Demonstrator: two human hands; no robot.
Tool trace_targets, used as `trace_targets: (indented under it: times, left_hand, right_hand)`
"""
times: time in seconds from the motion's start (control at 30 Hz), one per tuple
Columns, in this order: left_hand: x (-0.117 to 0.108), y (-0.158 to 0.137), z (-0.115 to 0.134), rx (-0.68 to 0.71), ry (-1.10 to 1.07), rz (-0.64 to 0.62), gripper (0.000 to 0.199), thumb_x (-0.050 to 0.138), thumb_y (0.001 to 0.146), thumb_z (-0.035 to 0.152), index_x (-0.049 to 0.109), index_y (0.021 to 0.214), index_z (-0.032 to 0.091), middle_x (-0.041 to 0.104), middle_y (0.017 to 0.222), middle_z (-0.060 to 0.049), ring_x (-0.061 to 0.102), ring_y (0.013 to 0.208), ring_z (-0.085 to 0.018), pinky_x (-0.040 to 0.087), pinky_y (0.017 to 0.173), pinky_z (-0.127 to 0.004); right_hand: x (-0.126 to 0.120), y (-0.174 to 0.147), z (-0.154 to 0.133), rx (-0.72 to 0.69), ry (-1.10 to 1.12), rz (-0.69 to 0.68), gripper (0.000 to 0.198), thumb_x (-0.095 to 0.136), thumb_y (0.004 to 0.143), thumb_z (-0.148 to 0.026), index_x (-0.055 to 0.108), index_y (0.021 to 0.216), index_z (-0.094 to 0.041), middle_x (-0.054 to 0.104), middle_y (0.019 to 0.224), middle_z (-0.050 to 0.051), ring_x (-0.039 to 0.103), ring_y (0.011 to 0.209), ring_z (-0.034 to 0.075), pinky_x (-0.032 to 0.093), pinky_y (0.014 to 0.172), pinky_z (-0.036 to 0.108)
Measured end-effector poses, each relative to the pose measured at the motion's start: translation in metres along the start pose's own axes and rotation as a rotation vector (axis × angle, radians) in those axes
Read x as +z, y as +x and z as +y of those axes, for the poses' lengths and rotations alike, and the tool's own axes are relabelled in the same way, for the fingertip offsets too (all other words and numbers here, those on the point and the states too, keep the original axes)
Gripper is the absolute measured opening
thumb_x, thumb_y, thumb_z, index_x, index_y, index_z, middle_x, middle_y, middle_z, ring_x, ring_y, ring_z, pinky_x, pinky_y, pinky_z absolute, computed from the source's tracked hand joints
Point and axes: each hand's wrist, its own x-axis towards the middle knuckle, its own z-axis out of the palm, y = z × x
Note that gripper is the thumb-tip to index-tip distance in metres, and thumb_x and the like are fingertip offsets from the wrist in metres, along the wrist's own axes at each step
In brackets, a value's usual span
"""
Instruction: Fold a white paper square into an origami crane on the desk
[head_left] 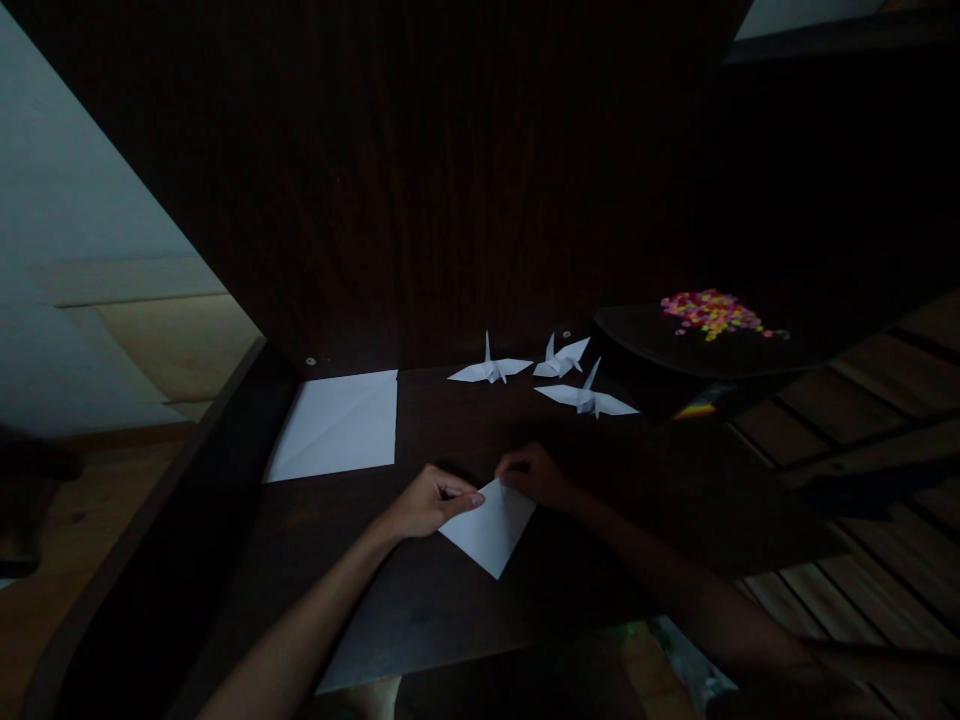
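A white sheet of folded paper (489,535), diamond-shaped from here, lies on the dark wooden desk in front of me. My left hand (435,502) pinches its upper left side between thumb and fingers. At the top corner, the fingers of my right hand (536,475) are closed on the same paper. Beyond my hands stand three white paper cranes: one on the left (491,371), one at the back right (561,360) and one nearer (587,399). A larger white sheet (337,425) with a diagonal crease lies flat at the left.
A dark upright panel (450,200) closes off the back of the desk (420,610). On a rounded dark shelf (637,340) at the right sits a pile of small pink and yellow pieces (712,313). A raised side board (150,540) runs along the left, and wooden slats (847,590) show at the right.
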Motion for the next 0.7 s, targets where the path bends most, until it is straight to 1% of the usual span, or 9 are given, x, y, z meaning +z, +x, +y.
trace_targets:
  times: [0.17,0.3,0.47,0.6,0.7]
  left_hand:
    - [0.001,-0.001,-0.004,-0.014,0.028,-0.018,0.051,0.06,0.084,0.05,0.05,0.052,0.011,0.027,0.054,0.006,0.022,0.052,-0.006,0.017,0.046,-0.021]
    - [0.001,-0.002,-0.006,-0.019,0.042,-0.028,0.048,0.059,0.084,0.05,0.057,0.057,0.01,0.031,0.054,0.006,0.024,0.052,-0.006,0.018,0.046,-0.021]
    - [-0.002,-0.001,-0.004,-0.045,0.009,-0.026,0.049,0.06,0.083,0.051,0.059,0.058,0.009,0.03,0.053,0.006,0.023,0.052,-0.006,0.018,0.046,-0.021]
    - [-0.004,-0.002,-0.005,-0.051,0.008,-0.01,0.047,0.061,0.082,0.051,0.064,0.064,0.008,0.037,0.054,0.004,0.028,0.053,-0.007,0.023,0.048,-0.021]
    - [-0.005,-0.002,-0.006,-0.056,0.014,-0.028,0.045,0.06,0.083,0.05,0.068,0.069,0.008,0.042,0.055,0.003,0.031,0.053,-0.008,0.027,0.05,-0.021]
  right_hand:
    - [0.002,0.0,0.005,0.002,-0.025,-0.017,0.017,0.054,0.07,-0.022,0.066,0.059,-0.015,0.063,0.057,-0.001,0.054,0.054,0.012,0.043,0.057,0.022]
    - [0.003,0.0,0.004,-0.023,-0.051,-0.047,0.019,0.052,0.071,-0.022,0.065,0.058,-0.015,0.061,0.056,-0.001,0.053,0.052,0.011,0.042,0.055,0.021]
    - [0.002,-0.002,-0.003,-0.067,-0.081,-0.008,0.018,0.055,0.074,-0.024,0.065,0.062,-0.015,0.065,0.06,0.001,0.058,0.056,0.013,0.045,0.059,0.022]
    - [0.001,-0.004,-0.008,-0.095,-0.116,-0.016,0.018,0.058,0.077,-0.026,0.067,0.067,-0.015,0.068,0.065,0.002,0.061,0.06,0.014,0.047,0.062,0.023]
    - [-0.001,-0.004,-0.011,-0.086,-0.129,-0.033,0.017,0.059,0.078,-0.026,0.067,0.068,-0.015,0.068,0.066,0.002,0.062,0.062,0.014,0.048,0.063,0.024]
